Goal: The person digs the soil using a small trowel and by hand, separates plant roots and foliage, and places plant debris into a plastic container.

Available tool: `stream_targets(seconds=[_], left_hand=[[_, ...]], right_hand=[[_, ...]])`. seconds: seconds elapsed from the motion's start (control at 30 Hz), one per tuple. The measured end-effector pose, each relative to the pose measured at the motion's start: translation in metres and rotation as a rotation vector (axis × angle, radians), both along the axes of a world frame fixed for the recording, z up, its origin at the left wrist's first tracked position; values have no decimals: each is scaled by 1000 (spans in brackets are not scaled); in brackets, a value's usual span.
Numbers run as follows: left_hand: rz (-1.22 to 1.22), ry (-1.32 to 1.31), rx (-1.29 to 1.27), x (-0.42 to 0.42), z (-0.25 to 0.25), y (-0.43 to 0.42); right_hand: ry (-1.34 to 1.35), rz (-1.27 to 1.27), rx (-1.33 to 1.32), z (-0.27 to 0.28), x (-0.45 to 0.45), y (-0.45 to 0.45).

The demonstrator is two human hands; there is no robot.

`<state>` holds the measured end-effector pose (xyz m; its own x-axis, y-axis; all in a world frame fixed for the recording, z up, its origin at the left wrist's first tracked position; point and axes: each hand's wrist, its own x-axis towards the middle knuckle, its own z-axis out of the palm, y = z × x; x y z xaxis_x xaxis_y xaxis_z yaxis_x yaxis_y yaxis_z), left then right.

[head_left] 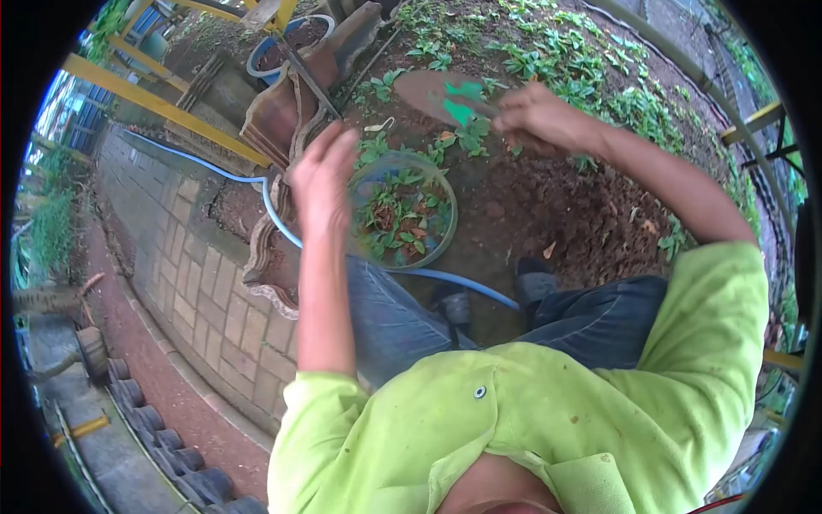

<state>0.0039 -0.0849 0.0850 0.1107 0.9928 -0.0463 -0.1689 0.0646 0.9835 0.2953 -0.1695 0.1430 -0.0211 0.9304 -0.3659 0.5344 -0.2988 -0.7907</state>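
My right hand (544, 120) is closed around the handle of a trowel. The trowel's wide blade (419, 92) is soil-brown with bright green patches and hangs over low leafy plants. My left hand (321, 176), slightly blurred, is raised beside the rim of a round, clear-sided tub. Its fingers look loosely stretched and apart, with nothing seen in them. Pulled green plants and brown leaves (404, 218) lie inside the tub (443, 248), which stands on the soil in front of my legs.
Dug, crumbly soil (591, 218) lies to the right, with leafy plants (565, 56) beyond. Wavy clay tiles (274, 116) edge the bed at left. A blue hose (475, 285) passes behind the tub toward the brick path (205, 274). A yellow rail (163, 107) crosses the upper left.
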Motion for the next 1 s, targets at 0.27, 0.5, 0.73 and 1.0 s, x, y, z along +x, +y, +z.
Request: stream_targets(seconds=[0.27,0.5,0.73,1.0], left_hand=[[-548,-30,-394,111,-48,-24],[-523,530,-160,88,-85,-49],[-579,600,-144,108,-130,-74],[-664,701,-4,94,-146,-70]], right_hand=[[157,-67,-121,-50,81,-61],[-480,-479,-146,-185,156,-89],[-363,-415,-171,-264,115,-81],[-560,-400,-181,-218,107,-77]])
